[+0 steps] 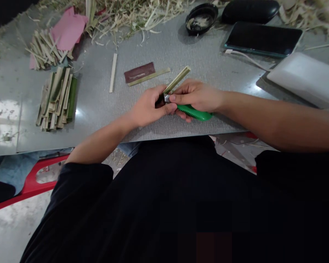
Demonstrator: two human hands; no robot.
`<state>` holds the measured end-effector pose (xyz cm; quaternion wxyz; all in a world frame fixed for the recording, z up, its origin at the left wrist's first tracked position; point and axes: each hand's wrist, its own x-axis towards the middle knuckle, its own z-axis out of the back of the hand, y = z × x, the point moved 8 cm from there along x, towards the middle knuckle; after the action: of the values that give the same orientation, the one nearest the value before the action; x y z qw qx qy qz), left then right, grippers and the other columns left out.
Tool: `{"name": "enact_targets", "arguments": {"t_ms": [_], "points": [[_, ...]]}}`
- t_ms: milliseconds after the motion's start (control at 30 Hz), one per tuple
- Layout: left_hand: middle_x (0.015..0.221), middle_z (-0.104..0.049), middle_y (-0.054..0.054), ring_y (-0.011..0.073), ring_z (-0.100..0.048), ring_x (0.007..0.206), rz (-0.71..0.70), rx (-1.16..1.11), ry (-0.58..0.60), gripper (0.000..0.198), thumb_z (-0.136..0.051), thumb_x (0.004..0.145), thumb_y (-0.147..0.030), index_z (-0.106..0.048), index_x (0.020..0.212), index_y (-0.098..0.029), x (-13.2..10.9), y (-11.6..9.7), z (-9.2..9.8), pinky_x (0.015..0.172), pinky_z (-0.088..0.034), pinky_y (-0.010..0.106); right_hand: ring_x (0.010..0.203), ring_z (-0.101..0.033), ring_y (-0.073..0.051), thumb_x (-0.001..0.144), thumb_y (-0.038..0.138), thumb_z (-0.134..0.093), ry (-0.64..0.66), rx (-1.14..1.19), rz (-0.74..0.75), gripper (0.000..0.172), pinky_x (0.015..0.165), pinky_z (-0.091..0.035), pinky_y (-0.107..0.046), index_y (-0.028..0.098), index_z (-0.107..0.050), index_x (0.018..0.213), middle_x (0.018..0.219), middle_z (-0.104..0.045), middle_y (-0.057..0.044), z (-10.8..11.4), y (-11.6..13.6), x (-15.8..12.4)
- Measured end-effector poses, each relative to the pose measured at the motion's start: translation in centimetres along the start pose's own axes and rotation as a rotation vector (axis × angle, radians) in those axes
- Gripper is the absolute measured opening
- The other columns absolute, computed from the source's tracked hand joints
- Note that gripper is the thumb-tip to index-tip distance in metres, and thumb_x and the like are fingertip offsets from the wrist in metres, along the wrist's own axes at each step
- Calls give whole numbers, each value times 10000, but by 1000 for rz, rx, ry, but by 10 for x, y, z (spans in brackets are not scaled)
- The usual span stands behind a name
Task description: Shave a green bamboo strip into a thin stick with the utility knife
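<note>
My left hand (150, 107) is closed around the lower end of a thin plant strip (178, 78), which slants up to the right. My right hand (199, 95) grips a green-handled cutter (196, 112), its metal head against the strip between my two thumbs. The cutter's blade edge is too small to make out. Just behind my hands, a dark red flat piece (139, 72) lies with another narrow strip (149, 77) along its front edge. A pale strip (113, 73) lies further left.
A stack of green and tan strips (56, 98) lies at left, with thinner strips (45, 49) and pink paper (69, 28) behind. Shavings (131, 16) line the back. A black bowl (201, 19), black case (249, 11), phone (263, 38) and white object (304, 78) stand right.
</note>
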<state>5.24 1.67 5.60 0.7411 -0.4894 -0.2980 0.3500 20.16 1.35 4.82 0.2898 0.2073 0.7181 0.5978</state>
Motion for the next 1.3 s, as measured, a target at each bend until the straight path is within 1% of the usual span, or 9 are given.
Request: {"name": "enact_targets", "arguments": {"t_ms": [67, 233, 433, 533, 633, 800, 933, 1167, 1300], "points": [[894, -851, 55, 253, -779, 802, -1, 28, -15, 533, -1105, 1010, -677, -770, 1078, -267, 1, 0, 0, 711, -558, 397, 454, -684, -173, 1261, 640, -911, 0, 16, -6, 588, 446, -599, -272, 213, -775, 881, 628, -708, -8, 0, -1, 1], [853, -809, 49, 265, -791, 819, 12, 46, -29, 522, -1107, 1022, -643, -750, 1022, -262, 2, 4, 3, 740, -559, 416, 442, -677, -164, 1272, 653, -895, 22, 45, -17, 603, 430, -571, -258, 202, -771, 891, 621, -718, -14, -4, -2, 2], [844, -812, 46, 302, -814, 884, -1, 99, -64, 557, -1030, 1068, -750, -717, 1000, -295, 3, 6, 5, 796, -604, 439, 438, -672, -175, 1269, 661, -896, -52, 48, -28, 613, 417, -563, -277, 219, -741, 873, 604, -703, -14, -3, -6, 3], [847, -817, 45, 295, -792, 864, -18, 130, -93, 573, -980, 1095, -783, -691, 979, -302, 2, 7, 5, 801, -599, 439, 457, -679, -168, 1308, 656, -839, -68, 34, -40, 635, 436, -578, -269, 218, -752, 857, 611, -714, -24, -3, -8, 5], [853, -821, 42, 293, -781, 867, -9, 144, -111, 563, -946, 1118, -777, -673, 968, -308, 2, 9, 5, 804, -593, 434, 473, -673, -158, 1337, 668, -786, -80, 19, -33, 672, 446, -583, -255, 211, -757, 845, 612, -708, -20, -5, -7, 5], [859, -812, 41, 289, -754, 867, -2, 149, -136, 543, -943, 1132, -733, -647, 957, -312, 1, 13, 5, 789, -567, 429, 456, -633, -140, 1295, 686, -857, -136, 23, 12, 688, 438, -572, -241, 198, -748, 822, 597, -685, -7, -7, -1, 1], [864, -780, 46, 288, -752, 877, 13, 138, -165, 547, -920, 1148, -723, -628, 949, -306, 2, 17, 5, 794, -540, 433, 428, -620, -139, 1299, 722, -826, -189, 19, 28, 742, 419, -558, -240, 209, -718, 774, 571, -670, -6, -6, -2, 3], [843, -760, 47, 267, -734, 882, -2, 134, -155, 623, -891, 1163, -815, -661, 902, -298, 7, 23, 11, 799, -531, 432, 433, -630, -128, 1322, 642, -826, -243, 33, 111, 691, 442, -552, -206, 223, -682, 792, 591, -698, -1, -2, -2, 3], [808, -767, 36, 260, -739, 851, 22, 103, -85, 651, -976, 1081, -853, -687, 920, -293, 7, 21, 7, 771, -551, 422, 408, -610, -141, 1317, 687, -809, -161, 20, 61, 712, 407, -533, -222, 225, -682, 790, 558, -657, 3, -6, -4, 5]]}}
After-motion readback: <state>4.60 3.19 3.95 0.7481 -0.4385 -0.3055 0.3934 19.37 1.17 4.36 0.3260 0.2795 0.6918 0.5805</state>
